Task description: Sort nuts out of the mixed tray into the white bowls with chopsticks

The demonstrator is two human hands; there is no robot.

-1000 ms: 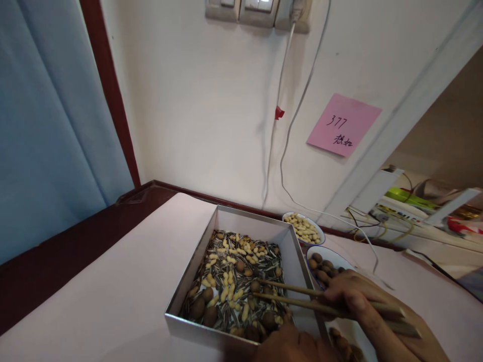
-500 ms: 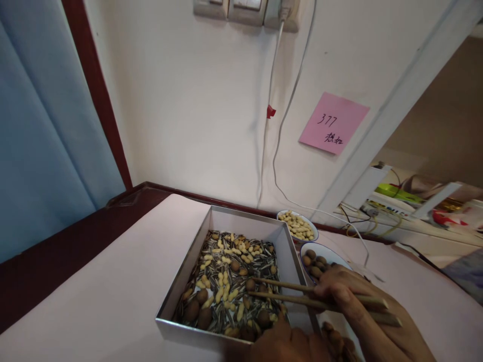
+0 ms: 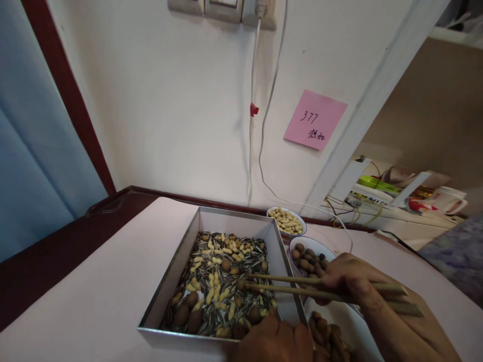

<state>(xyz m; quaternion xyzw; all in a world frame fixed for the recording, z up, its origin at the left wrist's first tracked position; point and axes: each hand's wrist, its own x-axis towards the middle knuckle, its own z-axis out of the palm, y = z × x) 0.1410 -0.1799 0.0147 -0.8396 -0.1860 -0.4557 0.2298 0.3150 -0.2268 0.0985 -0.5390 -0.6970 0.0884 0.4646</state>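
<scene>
In my right hand [image 3: 345, 281] is a pair of wooden chopsticks [image 3: 290, 288], held across the right wall of a shallow metal-rimmed box [image 3: 171, 269]. Their tips are at a small round brown nut [image 3: 241, 284] inside it; whether they grip it I cannot tell. Striped sunflower seeds [image 3: 211, 314], peanuts in shell [image 3: 217, 292] and larger round brown nuts [image 3: 181, 314] are mixed in the box. Curled fingers of my left hand [image 3: 271, 339] rest over the box's near right corner, hiding that part of the rim.
Beyond the box's right side stands a bowl of peanuts [image 3: 287, 221]. Nearer is a bowl of round brown nuts [image 3: 307, 259], then a bowl of longer brown nuts [image 3: 326, 337], partly hidden by my hands. A white cable [image 3: 302, 203] hangs down the wall onto the table.
The whole view has shifted, so the box and bowls appear further left. The chopstick tips remain by the same small round nut, and my left hand stays at the box's near corner.
</scene>
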